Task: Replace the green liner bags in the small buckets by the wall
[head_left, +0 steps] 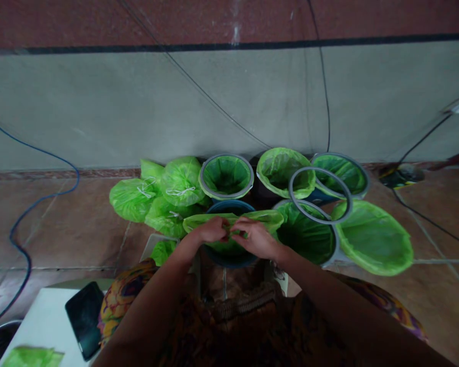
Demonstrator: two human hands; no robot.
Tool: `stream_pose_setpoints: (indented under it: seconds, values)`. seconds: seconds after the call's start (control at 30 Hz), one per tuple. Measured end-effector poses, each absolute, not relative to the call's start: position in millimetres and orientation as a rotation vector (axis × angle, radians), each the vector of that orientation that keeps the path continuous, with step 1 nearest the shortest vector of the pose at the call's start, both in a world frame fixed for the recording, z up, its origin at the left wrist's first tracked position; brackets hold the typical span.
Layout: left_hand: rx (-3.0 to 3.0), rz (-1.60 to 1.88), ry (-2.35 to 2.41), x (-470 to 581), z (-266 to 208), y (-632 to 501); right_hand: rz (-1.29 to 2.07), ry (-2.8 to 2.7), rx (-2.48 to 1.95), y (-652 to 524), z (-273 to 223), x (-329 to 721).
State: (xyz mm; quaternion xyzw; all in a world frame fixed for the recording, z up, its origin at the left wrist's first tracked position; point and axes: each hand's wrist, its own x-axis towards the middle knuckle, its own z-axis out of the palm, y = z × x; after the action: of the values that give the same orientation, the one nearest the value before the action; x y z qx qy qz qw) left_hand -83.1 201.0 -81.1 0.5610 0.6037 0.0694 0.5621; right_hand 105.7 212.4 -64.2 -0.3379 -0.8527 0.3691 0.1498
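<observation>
My left hand and my right hand meet at the middle of a light-green plastic bag. Both have their fingers closed in a pinch at the bag's rim, almost touching each other. The bag's mouth is stretched sideways, and its lower part hangs into a dark blue bin standing in front of me. My fingers partly hide the pinched spot.
Left of the bin lie several filled green bags tied with white string. Bins lined with green bags stand behind and to the right. A loose grey ring leans across two of them. A phone rests on a white surface.
</observation>
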Motion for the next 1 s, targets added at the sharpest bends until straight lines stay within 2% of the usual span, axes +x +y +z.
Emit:
stream_pose_setpoints:
  seconds: [0.1,0.2,0.33,0.57,0.7,0.83,1.0]
  values:
    - [1.156,0.314,1.309,-78.8,-80.7,196.1,1.013,-2.511,-1.058,203.1,-68.2,101.7]
    - [1.105,0.315,1.279,-77.1,-81.3,195.3,1.047,-2.525,-1.077,198.7,-73.0,101.0]
    - [1.168,0.300,1.313,-76.4,-80.7,196.4,1.154,-2.515,-1.060,199.8,-73.4,101.8]
    - [1.339,0.301,1.351,-71.2,-78.6,192.2,1.147,-2.522,-1.145,199.9,-77.8,103.5]
    - [1.443,0.488,1.356,-81.2,-68.7,199.8,1.341,-2.203,-0.951,207.8,-67.6,106.7]
    - [1.436,0.754,1.110,-84.6,-46.1,203.2,1.586,-1.769,-0.878,225.7,-45.2,112.5]
    - [1.313,0.756,0.970,-64.1,-39.7,192.1,1.562,-1.614,-0.932,242.6,-43.7,115.5]
